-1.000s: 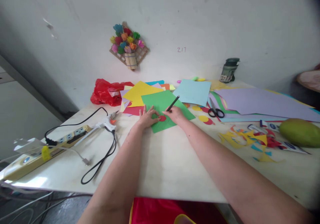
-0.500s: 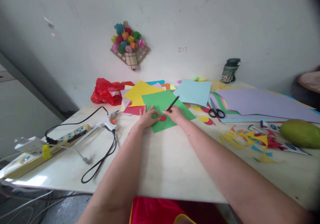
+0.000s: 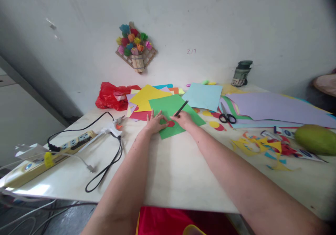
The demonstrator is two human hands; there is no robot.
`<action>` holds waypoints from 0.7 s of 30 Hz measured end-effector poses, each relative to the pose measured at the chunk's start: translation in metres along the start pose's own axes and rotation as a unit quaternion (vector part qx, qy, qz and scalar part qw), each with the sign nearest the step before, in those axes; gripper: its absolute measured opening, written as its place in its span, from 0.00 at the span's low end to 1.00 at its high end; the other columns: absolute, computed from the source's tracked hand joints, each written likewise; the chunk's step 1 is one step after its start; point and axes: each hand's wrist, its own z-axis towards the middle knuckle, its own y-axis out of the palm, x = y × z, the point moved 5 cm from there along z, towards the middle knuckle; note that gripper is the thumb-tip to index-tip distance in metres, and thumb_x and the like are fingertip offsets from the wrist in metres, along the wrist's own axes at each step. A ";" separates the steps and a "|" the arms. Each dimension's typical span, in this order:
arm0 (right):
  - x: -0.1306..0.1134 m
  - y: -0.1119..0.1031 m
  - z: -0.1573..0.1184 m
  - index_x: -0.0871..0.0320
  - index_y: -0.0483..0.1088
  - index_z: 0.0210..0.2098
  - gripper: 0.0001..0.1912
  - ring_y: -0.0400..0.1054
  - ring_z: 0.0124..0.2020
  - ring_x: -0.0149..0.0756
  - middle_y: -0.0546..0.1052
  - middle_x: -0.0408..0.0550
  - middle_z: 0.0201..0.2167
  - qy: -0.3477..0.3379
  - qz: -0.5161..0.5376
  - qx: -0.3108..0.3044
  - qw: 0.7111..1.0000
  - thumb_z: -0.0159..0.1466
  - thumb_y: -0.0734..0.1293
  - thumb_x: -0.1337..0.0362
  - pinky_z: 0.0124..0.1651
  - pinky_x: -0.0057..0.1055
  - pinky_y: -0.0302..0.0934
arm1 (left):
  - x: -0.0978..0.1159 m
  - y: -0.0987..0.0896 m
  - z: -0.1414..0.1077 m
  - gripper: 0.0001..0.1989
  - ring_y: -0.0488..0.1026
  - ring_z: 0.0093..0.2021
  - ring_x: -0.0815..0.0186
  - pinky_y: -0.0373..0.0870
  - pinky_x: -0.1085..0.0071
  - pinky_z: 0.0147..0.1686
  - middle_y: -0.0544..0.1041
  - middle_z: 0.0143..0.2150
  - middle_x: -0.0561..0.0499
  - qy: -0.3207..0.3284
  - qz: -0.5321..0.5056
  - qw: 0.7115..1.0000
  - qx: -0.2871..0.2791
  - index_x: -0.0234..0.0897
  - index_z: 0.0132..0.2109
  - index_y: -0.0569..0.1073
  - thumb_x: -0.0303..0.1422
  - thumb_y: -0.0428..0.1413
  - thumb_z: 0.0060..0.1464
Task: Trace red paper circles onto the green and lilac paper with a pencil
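A green paper sheet [image 3: 168, 106] lies on the table under both hands. My left hand [image 3: 155, 123] rests on its left part, fingers spread, with the thumb and forefinger at the edge of a small red paper circle [image 3: 170, 123]. My right hand [image 3: 184, 120] grips a black pencil [image 3: 181, 108], whose top end leans up and to the right. The pencil's tip is close to the upper edge of the red circle, partly hidden by the fingers. A faint round outline shows on the green sheet just right of the circle.
Scissors [image 3: 227, 118], yellow and red paper circles [image 3: 214, 124], scraps [image 3: 246, 147] and a green fruit [image 3: 315, 140] lie rightward. A glue gun [image 3: 112, 128] with its cord and a power strip [image 3: 76, 142] are leftward. Coloured sheets [image 3: 151, 95] and a red bag [image 3: 111, 97] lie behind.
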 end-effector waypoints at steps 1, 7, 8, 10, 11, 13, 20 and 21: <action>0.000 0.000 0.000 0.60 0.71 0.27 0.10 0.66 0.27 0.30 0.75 0.48 0.27 0.000 0.000 0.001 1.000 0.51 0.66 0.59 0.32 0.25 0.59 | 0.000 0.000 0.000 0.18 0.26 0.61 0.53 0.27 0.46 0.54 0.48 0.62 0.61 0.000 -0.001 1.000 0.000 0.49 0.39 0.69 0.52 0.50 0.43; -0.001 0.000 -0.001 0.61 0.71 0.27 0.10 0.67 0.29 0.32 0.75 0.50 0.28 0.002 -0.010 -0.004 1.000 0.51 0.66 0.59 0.33 0.27 0.59 | 0.000 0.000 0.001 0.18 0.26 0.61 0.52 0.27 0.46 0.54 0.49 0.62 0.61 0.000 -0.004 1.000 -0.004 0.49 0.39 0.69 0.52 0.50 0.43; -0.002 -0.001 -0.001 0.61 0.71 0.27 0.10 0.67 0.29 0.32 0.75 0.50 0.28 0.002 -0.010 -0.005 1.000 0.51 0.66 0.59 0.33 0.27 0.59 | -0.001 0.000 0.001 0.18 0.26 0.61 0.52 0.27 0.45 0.53 0.49 0.62 0.60 0.000 -0.004 1.000 -0.005 0.49 0.39 0.69 0.52 0.50 0.43; -0.002 -0.001 -0.001 0.61 0.71 0.27 0.10 0.67 0.29 0.32 0.74 0.49 0.28 0.004 -0.011 -0.006 1.000 0.51 0.66 0.59 0.33 0.27 0.59 | -0.001 0.000 0.001 0.18 0.26 0.61 0.52 0.26 0.45 0.53 0.48 0.62 0.60 -0.001 -0.003 1.000 -0.005 0.49 0.39 0.69 0.52 0.50 0.43; -0.002 -0.001 -0.001 0.61 0.71 0.27 0.10 0.67 0.28 0.32 0.74 0.49 0.28 0.005 -0.012 -0.006 1.000 0.51 0.66 0.59 0.33 0.26 0.59 | -0.001 0.001 0.002 0.18 0.26 0.61 0.52 0.26 0.45 0.53 0.48 0.62 0.60 -0.001 -0.002 1.000 -0.004 0.49 0.39 0.69 0.52 0.50 0.42; -0.002 -0.001 -0.002 0.61 0.71 0.27 0.10 0.67 0.28 0.32 0.74 0.49 0.27 0.005 -0.015 -0.005 1.000 0.51 0.66 0.59 0.33 0.27 0.59 | -0.002 0.001 0.002 0.18 0.25 0.61 0.52 0.26 0.46 0.53 0.48 0.62 0.60 -0.001 -0.001 1.000 -0.004 0.49 0.39 0.69 0.52 0.50 0.43; -0.002 -0.002 -0.001 0.61 0.70 0.27 0.09 0.67 0.28 0.31 0.74 0.49 0.27 0.003 -0.016 0.001 1.000 0.51 0.66 0.60 0.33 0.26 0.58 | -0.003 0.002 0.002 0.19 0.25 0.60 0.52 0.27 0.45 0.54 0.47 0.62 0.60 0.000 0.005 1.000 -0.006 0.49 0.39 0.69 0.53 0.49 0.43; -0.002 -0.002 -0.001 0.61 0.70 0.26 0.09 0.67 0.28 0.31 0.74 0.49 0.27 0.005 -0.016 0.002 1.000 0.51 0.66 0.61 0.33 0.26 0.58 | -0.002 0.002 0.002 0.19 0.25 0.60 0.52 0.27 0.45 0.54 0.47 0.62 0.61 0.000 0.007 1.000 -0.006 0.49 0.39 0.69 0.53 0.49 0.43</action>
